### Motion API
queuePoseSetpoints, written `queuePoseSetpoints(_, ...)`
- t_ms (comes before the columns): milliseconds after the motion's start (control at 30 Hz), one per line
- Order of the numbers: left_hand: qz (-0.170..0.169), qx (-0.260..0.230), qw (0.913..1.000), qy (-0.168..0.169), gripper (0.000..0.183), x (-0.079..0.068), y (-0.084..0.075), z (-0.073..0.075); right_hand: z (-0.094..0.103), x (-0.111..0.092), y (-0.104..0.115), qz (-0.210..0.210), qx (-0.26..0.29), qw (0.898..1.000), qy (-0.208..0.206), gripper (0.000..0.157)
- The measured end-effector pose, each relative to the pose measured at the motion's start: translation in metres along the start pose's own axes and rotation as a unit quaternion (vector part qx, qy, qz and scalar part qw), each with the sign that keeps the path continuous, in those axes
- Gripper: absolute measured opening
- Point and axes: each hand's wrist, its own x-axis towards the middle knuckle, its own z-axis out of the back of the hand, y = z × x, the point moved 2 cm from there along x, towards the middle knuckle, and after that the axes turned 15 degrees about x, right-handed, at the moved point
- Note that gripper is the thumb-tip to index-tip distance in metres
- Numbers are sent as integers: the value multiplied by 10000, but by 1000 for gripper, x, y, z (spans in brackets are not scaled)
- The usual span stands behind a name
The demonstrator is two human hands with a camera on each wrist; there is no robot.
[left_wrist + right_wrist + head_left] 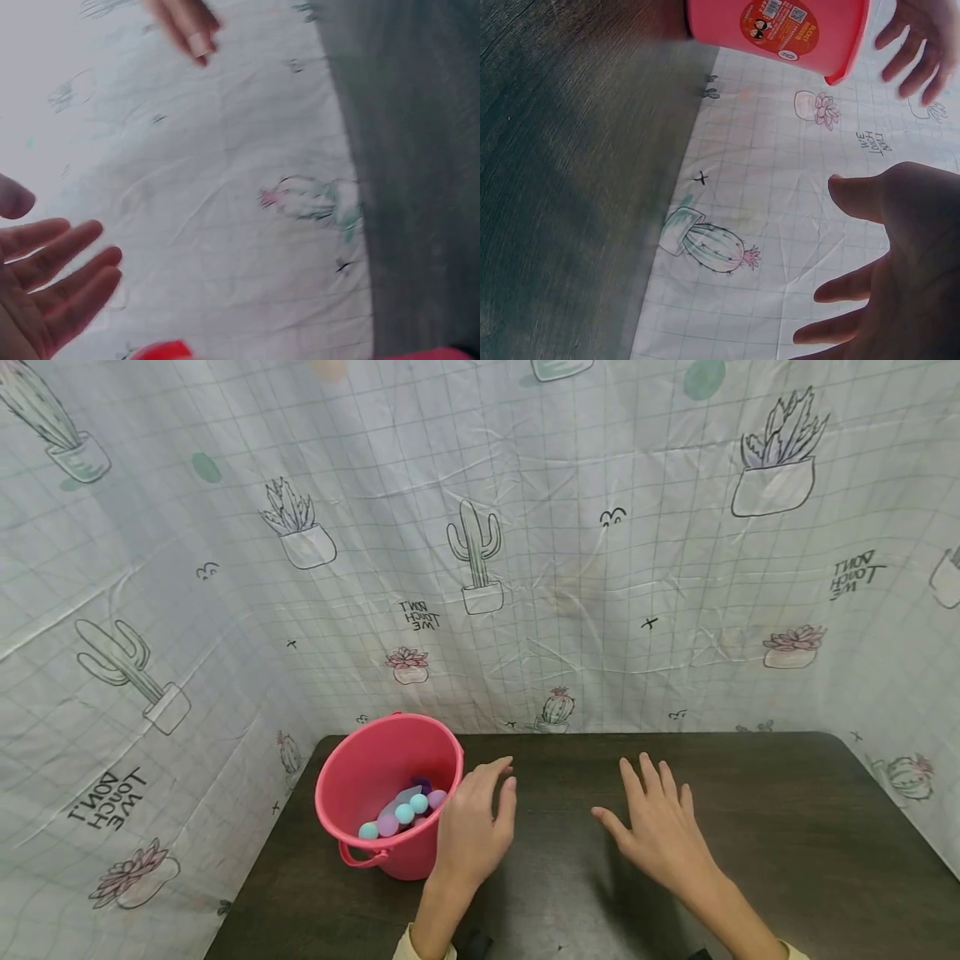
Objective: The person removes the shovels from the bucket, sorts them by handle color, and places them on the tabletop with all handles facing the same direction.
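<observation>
A pink bucket (pixel 360 760) with its handle hanging at the front stands on the left of the dark table. Inside it lie several pale blue and lilac balls (pixel 405 814) and a dark purple piece (pixel 422 785). My left hand (pixel 474 827) hovers beside the bucket's right side, overlapping it in the head view, its fingers relaxed and nothing in them. To the right, my right hand (pixel 660 827) is raised over the table with fingers spread and thumb out, holding nothing. An orange round label (pixel 780 28) shows on the bucket in the right wrist view.
The dark wooden table (pixel 787 827) reaches back to a pale grid curtain (pixel 570 568) printed with cacti and potted plants. The curtain also hangs along the left and right sides.
</observation>
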Motion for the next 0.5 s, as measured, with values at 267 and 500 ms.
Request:
queuePoseSetpoints(267,530,166,9915,-1178,23,8,32,37,-2,0,2,57,-3,10000,-57,76)
queuePoseSetpoints(500,1255,793,9813,-1223,23,-1,63,56,-4,-1,3,84,-31,9999,-77,74)
